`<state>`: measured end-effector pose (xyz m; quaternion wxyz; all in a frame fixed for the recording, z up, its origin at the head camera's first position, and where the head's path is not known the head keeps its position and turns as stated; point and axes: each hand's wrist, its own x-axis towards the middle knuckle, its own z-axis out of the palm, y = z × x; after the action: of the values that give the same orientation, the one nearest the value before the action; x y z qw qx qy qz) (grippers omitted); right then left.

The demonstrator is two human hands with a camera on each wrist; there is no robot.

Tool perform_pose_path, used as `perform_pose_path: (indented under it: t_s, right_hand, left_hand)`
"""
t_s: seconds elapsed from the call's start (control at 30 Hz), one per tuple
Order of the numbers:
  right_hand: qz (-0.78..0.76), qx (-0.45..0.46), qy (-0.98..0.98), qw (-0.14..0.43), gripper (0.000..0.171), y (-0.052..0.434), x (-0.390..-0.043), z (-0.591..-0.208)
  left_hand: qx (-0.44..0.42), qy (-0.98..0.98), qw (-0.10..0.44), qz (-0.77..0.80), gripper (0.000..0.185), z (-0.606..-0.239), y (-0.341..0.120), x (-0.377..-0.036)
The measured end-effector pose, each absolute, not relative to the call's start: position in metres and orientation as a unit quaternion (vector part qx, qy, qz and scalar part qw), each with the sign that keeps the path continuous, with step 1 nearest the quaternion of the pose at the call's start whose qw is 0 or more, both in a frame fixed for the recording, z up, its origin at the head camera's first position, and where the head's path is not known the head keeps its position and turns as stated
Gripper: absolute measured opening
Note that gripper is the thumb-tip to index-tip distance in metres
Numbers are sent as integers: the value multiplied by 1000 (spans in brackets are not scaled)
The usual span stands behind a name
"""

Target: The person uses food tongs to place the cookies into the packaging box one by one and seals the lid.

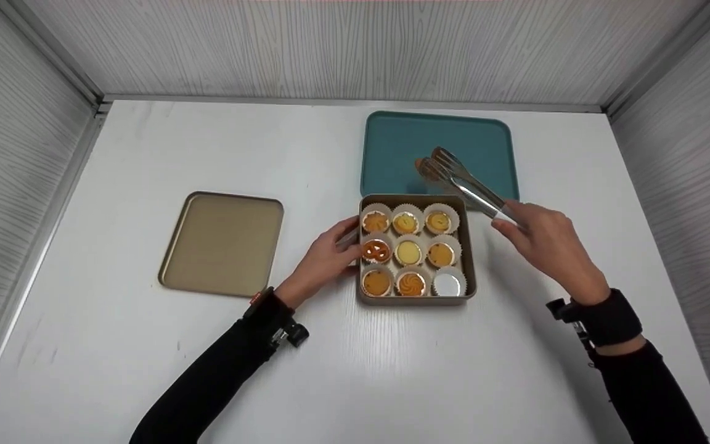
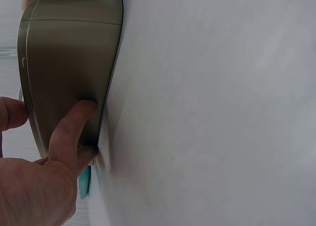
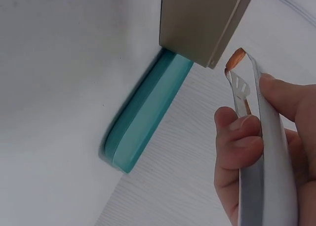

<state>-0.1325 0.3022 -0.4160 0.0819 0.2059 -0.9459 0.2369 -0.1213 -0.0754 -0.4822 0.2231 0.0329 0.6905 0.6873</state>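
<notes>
No writing is readable anywhere. The right hand (image 1: 546,243) grips tongs (image 1: 463,182) pinching a half-hidden biscuit (image 1: 421,165) beyond the tin (image 1: 415,300); the left hand (image 1: 324,259), fingers straight, presses the tin's side.

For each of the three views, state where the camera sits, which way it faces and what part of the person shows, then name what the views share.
Head: above, looking forward and down at the table; both forearms, left hand, right hand.
Left wrist: low beside the left hand, facing the gold tin; its fingers press the tin's side.
Right wrist: low behind the right hand, facing along the tongs toward the teal tray; fingers grip them.
Shared: the gold tin and teal tray show in all three.
</notes>
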Motion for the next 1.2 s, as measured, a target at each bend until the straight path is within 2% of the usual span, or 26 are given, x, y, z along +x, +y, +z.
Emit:
perform_pose_path:
  t_s: [0.33,0.57,1.2]
  right_hand:
    - [256,208,-941,70,40,334,-100,-414]
    - [266,204,-941,42,41,353,-81,-408]
    - [251,249,-934,-45,35,373,-61,-387]
  left_hand:
    - [31,691,225,686,65,-480,-75,-121]
    - [28,687,226,690,65,-481,-76,-121]
    - [32,686,229,689,64,-480,-75,-122]
